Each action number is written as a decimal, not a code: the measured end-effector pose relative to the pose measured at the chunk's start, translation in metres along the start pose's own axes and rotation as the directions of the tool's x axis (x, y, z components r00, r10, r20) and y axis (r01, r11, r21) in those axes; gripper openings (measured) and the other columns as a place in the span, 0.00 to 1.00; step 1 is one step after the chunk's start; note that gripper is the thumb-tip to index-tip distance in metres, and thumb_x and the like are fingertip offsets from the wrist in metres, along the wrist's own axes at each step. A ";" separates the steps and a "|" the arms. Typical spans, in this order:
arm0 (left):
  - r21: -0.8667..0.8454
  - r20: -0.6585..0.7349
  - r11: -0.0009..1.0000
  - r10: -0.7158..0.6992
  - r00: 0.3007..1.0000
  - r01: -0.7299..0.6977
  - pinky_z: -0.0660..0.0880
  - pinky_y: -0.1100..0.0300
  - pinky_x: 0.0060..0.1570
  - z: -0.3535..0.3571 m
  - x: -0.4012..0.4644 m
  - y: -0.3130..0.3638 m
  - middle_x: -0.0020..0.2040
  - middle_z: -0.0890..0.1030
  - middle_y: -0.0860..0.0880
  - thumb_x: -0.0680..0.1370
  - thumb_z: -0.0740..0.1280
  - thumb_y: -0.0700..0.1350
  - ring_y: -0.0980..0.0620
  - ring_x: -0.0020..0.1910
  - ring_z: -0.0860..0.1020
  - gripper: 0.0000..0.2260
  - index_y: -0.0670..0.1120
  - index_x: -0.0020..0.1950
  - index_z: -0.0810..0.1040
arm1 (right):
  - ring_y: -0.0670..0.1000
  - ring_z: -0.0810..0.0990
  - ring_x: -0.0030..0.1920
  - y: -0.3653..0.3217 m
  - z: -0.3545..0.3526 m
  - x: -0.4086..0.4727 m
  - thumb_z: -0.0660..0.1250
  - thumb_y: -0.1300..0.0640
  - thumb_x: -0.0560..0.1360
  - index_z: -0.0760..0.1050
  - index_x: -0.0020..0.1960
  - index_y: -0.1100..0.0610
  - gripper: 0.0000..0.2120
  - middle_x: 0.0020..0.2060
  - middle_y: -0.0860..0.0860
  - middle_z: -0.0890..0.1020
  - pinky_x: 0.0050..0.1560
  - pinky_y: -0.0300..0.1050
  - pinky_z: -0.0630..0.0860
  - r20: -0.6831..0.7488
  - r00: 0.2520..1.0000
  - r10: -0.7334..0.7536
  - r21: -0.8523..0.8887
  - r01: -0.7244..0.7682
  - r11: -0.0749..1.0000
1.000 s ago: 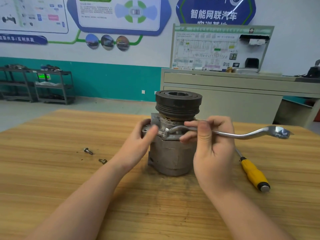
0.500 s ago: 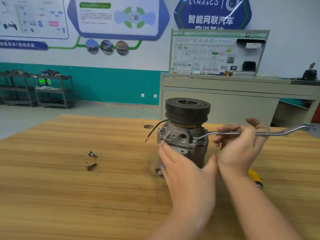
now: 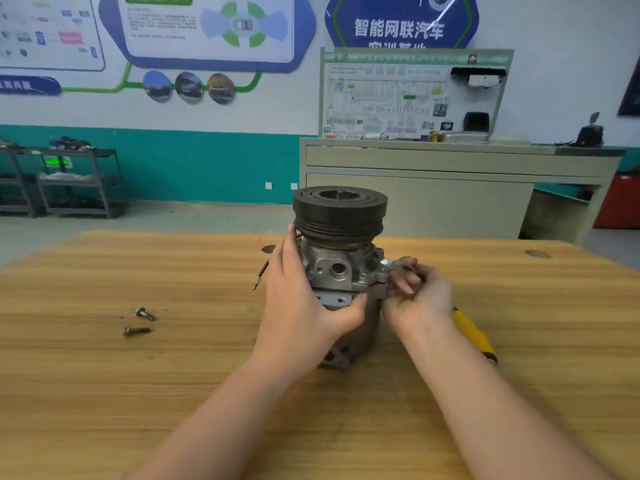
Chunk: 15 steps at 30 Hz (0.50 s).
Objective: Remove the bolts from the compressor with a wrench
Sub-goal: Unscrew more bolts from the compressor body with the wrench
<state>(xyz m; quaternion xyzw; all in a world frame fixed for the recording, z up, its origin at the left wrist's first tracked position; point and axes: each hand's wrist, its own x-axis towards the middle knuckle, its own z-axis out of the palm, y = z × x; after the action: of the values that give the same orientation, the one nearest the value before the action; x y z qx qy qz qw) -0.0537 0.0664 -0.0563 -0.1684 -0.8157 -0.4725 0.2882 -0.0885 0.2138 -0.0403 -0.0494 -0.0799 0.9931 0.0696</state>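
The grey compressor (image 3: 341,271) stands upright on the wooden table (image 3: 138,393), its black pulley on top. My left hand (image 3: 301,306) holds the housing from the left, fingers along its side and thumb across the front. At the compressor's right flange my right hand (image 3: 417,294) curls its fingers round the wrench (image 3: 389,264). Only the shiny ring end shows, set at a bolt on the flange. The rest of the wrench is hidden behind my hand. Two loose bolts (image 3: 145,314) (image 3: 136,330) lie on the table to the left.
A yellow-handled screwdriver (image 3: 474,336) lies on the table just right of my right wrist. A thin black wire (image 3: 259,275) sticks out of the compressor's left side. A beige cabinet (image 3: 433,195) with a display board stands behind the table.
My right hand has moved in toward the flange and the wrench's long handle no longer sticks out to the right. My left hand has shifted from the front to the compressor's left side.
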 end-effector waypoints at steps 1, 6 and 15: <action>-0.014 -0.006 1.000 0.005 1.000 -0.005 0.58 0.62 0.70 0.000 0.001 -0.002 0.70 0.62 0.54 0.62 0.73 0.61 0.58 0.72 0.60 0.52 0.51 0.79 0.49 | 0.45 0.62 0.15 0.003 0.001 -0.001 0.50 0.64 0.78 0.66 0.35 0.58 0.14 0.18 0.50 0.67 0.15 0.34 0.59 0.008 1.000 -0.011 -0.008 0.011 1.000; -0.124 0.004 0.992 -0.002 1.000 0.003 0.61 0.73 0.64 -0.022 0.007 -0.020 0.62 0.63 0.68 0.63 0.75 0.60 0.70 0.66 0.63 0.42 0.68 0.70 0.53 | 0.46 0.74 0.20 0.025 0.007 -0.008 0.53 0.60 0.82 0.70 0.44 0.62 0.11 0.24 0.55 0.78 0.21 0.33 0.71 0.042 0.999 0.006 -0.114 -0.002 0.993; -0.165 -0.019 0.986 -0.038 0.999 0.035 0.62 0.83 0.54 -0.026 0.006 -0.028 0.58 0.62 0.74 0.65 0.75 0.59 0.75 0.61 0.64 0.39 0.63 0.69 0.57 | 0.47 0.74 0.22 0.014 0.016 -0.036 0.52 0.51 0.82 0.65 0.43 0.51 0.10 0.30 0.49 0.81 0.23 0.37 0.70 0.580 0.519 -0.629 -0.458 0.845 0.275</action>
<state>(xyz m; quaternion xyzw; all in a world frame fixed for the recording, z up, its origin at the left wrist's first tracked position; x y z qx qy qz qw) -0.0650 0.0298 -0.0613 -0.1713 -0.7735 -0.5453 0.2737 -0.0562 0.1922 -0.0240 0.1149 -0.4709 0.7242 0.4905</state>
